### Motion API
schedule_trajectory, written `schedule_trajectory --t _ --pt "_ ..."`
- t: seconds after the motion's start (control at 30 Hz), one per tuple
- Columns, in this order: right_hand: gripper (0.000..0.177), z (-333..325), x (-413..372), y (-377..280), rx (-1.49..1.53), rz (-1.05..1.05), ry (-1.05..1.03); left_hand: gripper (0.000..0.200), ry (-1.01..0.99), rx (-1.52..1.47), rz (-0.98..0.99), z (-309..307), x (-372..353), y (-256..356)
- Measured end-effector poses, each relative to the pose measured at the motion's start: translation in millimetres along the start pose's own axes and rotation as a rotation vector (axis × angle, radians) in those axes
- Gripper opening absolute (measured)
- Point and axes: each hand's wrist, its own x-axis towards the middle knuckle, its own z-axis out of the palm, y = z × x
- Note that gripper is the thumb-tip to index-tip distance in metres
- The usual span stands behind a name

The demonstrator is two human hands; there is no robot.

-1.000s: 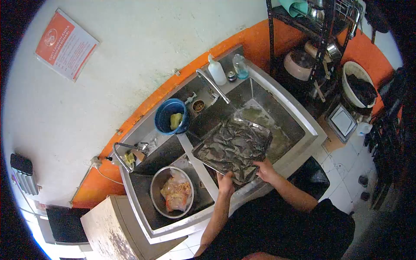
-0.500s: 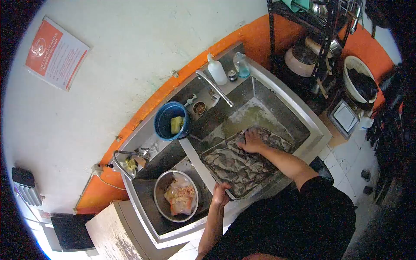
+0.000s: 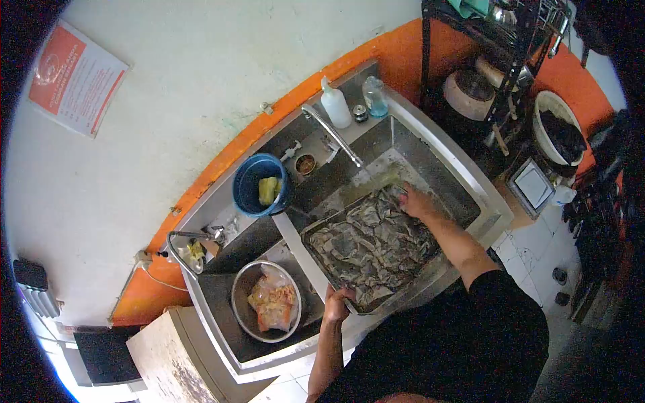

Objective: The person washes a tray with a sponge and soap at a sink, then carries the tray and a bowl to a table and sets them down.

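A steel double sink runs along a white wall with an orange band, filling the middle of the frame, with a red poster at the upper left and a dark rack at the upper right. In the right-hand basin, at the centre of the frame, a foil-lined tray lies tilted below the faucet. The left hand is closed around the tray's near corner, fingers curled over the rim. The right hand rests on the crumpled foil at the far edge; whether it pinches or only presses cannot be told. To the left sit a blue bucket and a metal bowl of bagged food.
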Motion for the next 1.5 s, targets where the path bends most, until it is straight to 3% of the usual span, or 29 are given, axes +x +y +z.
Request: schedule_trajectory --t 0.03,0.13,0.23,0.3,0.33,0.4,0.43,0.5,0.53,0.6,0.7,0.73,0.77,0.87,0.97,1.0,1.07,1.2,1.27,1.3,1.37,1.5 --pt "0.067 2.0 -5.7 -6.7 -0.09 -0.1 0.151 0.039 -0.009 0.0 0.001 4.2 3.9 0.1" --pt "0.069 1.4 -38.9 -52.6 -0.344 -0.219 0.071 0.043 0.029 0.018 0.016 8.8 10.4 -5.0" --pt "0.069 35.4 -55.8 -74.3 -0.268 -0.312 0.083 0.043 0.048 -0.036 -0.037 27.4 8.4 2.0" --pt "0.069 42.5 -70.3 -86.9 -0.309 -0.552 0.137 0.04 0.03 -0.104 -0.012 8.2 20.9 -23.4" --pt "0.069 41.8 -69.2 -85.2 -0.309 -0.554 0.137 0.039 0.039 -0.076 -0.056 -0.3 22.6 -29.7" --pt "0.068 34.5 -63.9 -77.9 -0.325 -0.764 -0.038 0.026 0.106 -0.087 -0.026 19.6 8.4 -17.7" --pt "0.068 21.6 -64.3 -77.6 -0.326 -0.766 -0.04 0.026 0.109 -0.089 -0.025 25.0 -0.7 -9.3" --pt "0.067 -9.8 -61.9 -69.9 -0.203 -0.472 -0.059 0.038 0.115 -0.264 -0.085 31.0 -8.7 -1.9" --pt "0.067 -4.9 -53.4 -62.0 -0.205 -0.474 -0.057 0.038 0.114 -0.266 -0.082 29.3 -8.9 -4.3" --pt "0.069 17.0 -24.8 -48.9 -0.139 -0.186 0.049 0.042 -0.008 -0.14 -0.062 20.1 -6.9 -15.1" --pt "0.071 47.6 -27.7 -68.9 -0.148 -0.182 0.193 0.044 -0.005 -0.124 -0.127 0.4 8.3 -38.8" --pt "0.074 41.0 -44.5 -80.2 -0.118 -0.317 0.133 0.042 0.035 -0.227 -0.094 25.3 -3.7 -19.2" --pt "0.074 41.9 -55.7 -80.6 -0.115 -0.314 0.135 0.042 0.033 -0.223 -0.096 24.3 -2.1 -18.8" --pt "0.062 43.6 -53.9 -71.2 -0.294 -0.739 -0.016 0.04 0.1 -0.207 -0.092 16.6 1.2 -12.4" --pt "0.06 -2.5 -44.6 -52.4 -0.143 -0.591 -0.033 0.04 0.21 -0.21 -0.086 13.3 -15.0 0.3" --pt "0.06 -10.9 -46.7 -46.9 -0.14 -0.595 -0.031 0.045 0.166 -0.206 -0.041 19.8 -22.6 7.8" --pt "0.061 -21.1 -50.8 -37.0 -0.448 -0.56 0.007 0.047 0.114 -0.197 -0.005 6.3 -14.8 -5.0" --pt "0.064 8.3 -33.2 -29.6 -0.47 -0.513 -0.025 0.054 -0.007 -0.164 -0.011 11.1 -10.4 -10.9" --pt "0.063 41.8 -33.8 -43.5 -0.219 -0.518 0.268 0.056 0.007 -0.154 -0.013 15.2 -4.1 -16.9" --pt "0.063 43.1 -52.2 -58.2 -0.222 -0.517 0.267 0.057 0.027 -0.142 -0.011 14.4 1.5 -21.4" --pt "0.065 41.2 -84.6 -82.5 -0.282 -0.69 0.113 0.058 0.001 -0.138 -0.049 -4.7 15.5 -32.8" --pt "0.066 35.6 -45.2 -45.8 -0.211 -0.9 0.041 0.055 0.133 -0.229 -0.09 4.4 0.0 -10.7"
